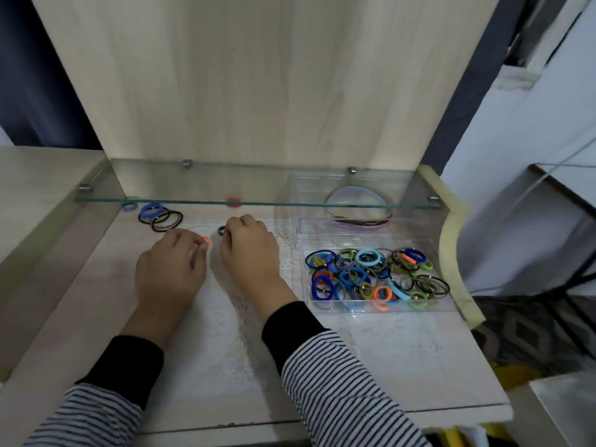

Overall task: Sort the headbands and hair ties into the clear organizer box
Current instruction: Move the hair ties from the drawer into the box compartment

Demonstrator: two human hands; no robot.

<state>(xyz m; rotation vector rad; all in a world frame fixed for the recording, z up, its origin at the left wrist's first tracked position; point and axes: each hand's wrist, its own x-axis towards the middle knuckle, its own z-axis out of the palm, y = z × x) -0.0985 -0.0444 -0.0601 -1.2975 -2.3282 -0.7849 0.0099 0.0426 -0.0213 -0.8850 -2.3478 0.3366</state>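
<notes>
Left grip [171, 269] is curled knuckles-up on the bench [96, 301], and an orange hair tie [206, 241] is pinched at its fingertips, at about 1 o'clock from the palm. Right grip [250, 253] lies just beside it, at 3 o'clock, with its fingers bent over a dark striped hair tie [221, 230] that shows at its 11 o'clock edge. That tie looks to be held, though most of it is hidden by the fingers. Both grips rest on a white lace mat [219, 350].

The step in hand is judged to be lifting these two ties. Each should be raised clear of the lace before it is moved, so that no thread is snagged. Both ties should then be carried to 3 o'clock, where the clear organizer box [380, 310] stands. They are best dropped into its near compartment, where a pile of hair ties [371, 275] already lies. The far compartment, at 12 o'clock within the box, is kept for the headbands [358, 217].

A glass shelf [290, 185] hangs over the back of the bench, so knuckles should be kept low when anything is reached for there. Under its front edge, a red hair tie [233, 202] waits at 12 o'clock from the grips. At 10 to 11 o'clock lie a blue hair tie [151, 210], some black hair ties [169, 221] and a pale striped hair tie [129, 206]. These are best swept forward first, then picked up.
</notes>
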